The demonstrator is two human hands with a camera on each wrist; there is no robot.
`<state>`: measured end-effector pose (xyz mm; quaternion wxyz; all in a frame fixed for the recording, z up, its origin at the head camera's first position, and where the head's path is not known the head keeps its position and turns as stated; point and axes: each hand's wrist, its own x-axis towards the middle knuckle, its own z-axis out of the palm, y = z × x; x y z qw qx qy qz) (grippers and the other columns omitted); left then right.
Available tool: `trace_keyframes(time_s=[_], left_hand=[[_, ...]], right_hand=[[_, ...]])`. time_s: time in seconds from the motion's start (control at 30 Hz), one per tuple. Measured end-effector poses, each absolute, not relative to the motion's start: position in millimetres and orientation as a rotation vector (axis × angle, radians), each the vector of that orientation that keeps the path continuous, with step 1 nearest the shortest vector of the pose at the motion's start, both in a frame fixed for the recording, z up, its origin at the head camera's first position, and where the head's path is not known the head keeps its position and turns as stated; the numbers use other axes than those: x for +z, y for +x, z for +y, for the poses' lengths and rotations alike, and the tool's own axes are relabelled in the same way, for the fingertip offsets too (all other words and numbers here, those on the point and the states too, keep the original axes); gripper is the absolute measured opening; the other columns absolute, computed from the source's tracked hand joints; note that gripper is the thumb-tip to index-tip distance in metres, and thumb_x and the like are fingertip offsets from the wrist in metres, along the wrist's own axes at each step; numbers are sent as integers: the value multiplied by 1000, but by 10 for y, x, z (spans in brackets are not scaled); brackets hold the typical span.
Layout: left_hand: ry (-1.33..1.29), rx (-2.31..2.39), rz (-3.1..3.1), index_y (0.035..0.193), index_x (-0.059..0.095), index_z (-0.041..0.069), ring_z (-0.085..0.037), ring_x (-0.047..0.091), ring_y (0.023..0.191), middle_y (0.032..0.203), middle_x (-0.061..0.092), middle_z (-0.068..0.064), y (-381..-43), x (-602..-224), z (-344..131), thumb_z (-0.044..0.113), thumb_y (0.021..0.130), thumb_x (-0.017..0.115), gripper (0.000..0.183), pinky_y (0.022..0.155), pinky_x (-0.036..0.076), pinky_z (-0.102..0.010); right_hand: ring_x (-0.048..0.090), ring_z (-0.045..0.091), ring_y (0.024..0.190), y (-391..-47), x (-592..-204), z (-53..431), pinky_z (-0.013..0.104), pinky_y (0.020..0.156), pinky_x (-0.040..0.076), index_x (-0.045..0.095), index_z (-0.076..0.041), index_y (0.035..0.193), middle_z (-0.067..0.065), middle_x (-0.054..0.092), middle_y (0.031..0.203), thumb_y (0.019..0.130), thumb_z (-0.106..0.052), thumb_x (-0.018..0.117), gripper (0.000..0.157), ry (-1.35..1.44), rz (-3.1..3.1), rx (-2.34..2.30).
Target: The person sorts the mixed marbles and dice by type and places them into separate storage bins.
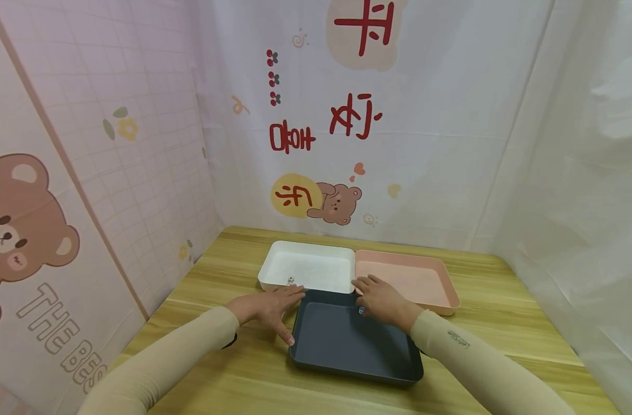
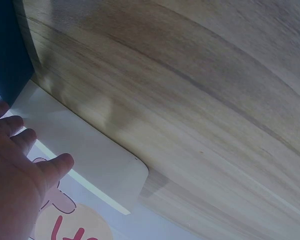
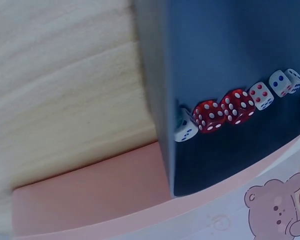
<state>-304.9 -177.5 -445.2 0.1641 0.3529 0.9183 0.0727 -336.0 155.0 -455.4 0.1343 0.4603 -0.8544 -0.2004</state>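
A dark blue-grey tray [image 1: 354, 340] lies in front of me on the table. My left hand [image 1: 269, 305] is at its far left corner, fingers extended over the corner and thumb at the left wall. My right hand [image 1: 386, 302] reaches over the far right part, its relaxed fingers near the far wall. In the right wrist view, two red dice [image 3: 209, 116] and several white dice [image 3: 260, 95] form a row along the tray's far wall. The right hand hides most of that row in the head view.
Behind the dark tray stand a white tray [image 1: 321, 263] on the left and a pink tray [image 1: 406, 276] on the right, side by side. Small red and green items [image 1: 290, 280] show in the white tray. Printed curtains [image 1: 425, 144] surround the wooden table [image 1: 217, 253].
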Motion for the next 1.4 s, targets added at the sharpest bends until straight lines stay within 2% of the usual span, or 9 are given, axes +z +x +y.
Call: trace_keyframes(time_s=[0.4,0.67,0.8,1.03,1.4], left_hand=[[991,205,2615,159,21,12,-22,8,151,166,12,-5,-3027,-4431,-1758,67,73,77,117,118,13,-53],[988,215,2616,159,21,12,-24,8,152,166,11,-4,-3039,-4452,-1773,68,73,76,117,118,13,-54],[982,201,2620,159,21,12,-24,7,152,166,11,-3,-3042,-4452,-1764,69,72,76,118,118,13,-53],[983,206,2615,159,21,12,-25,7,152,166,11,-4,-3042,-4450,-1759,68,72,77,118,119,13,-52],[989,214,2609,159,21,11,-28,8,151,166,11,-5,-3051,-4453,-1753,67,72,77,118,118,13,-54]], right_hand=[[49,26,127,-3350,-4605,1490,47,104,42,80,-21,92,6,56,136,79,-49,80,31,1295,-2415,-784],[50,25,127,-3311,-4599,1452,45,103,43,80,-22,97,5,56,136,89,-33,75,14,1301,-2383,-863],[50,23,127,-3304,-4597,1440,44,103,42,80,-24,96,4,57,134,88,-33,76,13,1303,-2382,-884],[50,23,127,-3296,-4610,1463,43,103,42,80,-24,96,5,57,135,85,-43,77,22,1339,-2367,-864],[52,29,126,-3321,-4569,1416,46,104,42,81,-22,91,11,59,135,84,-37,79,17,1392,-2423,-553]])
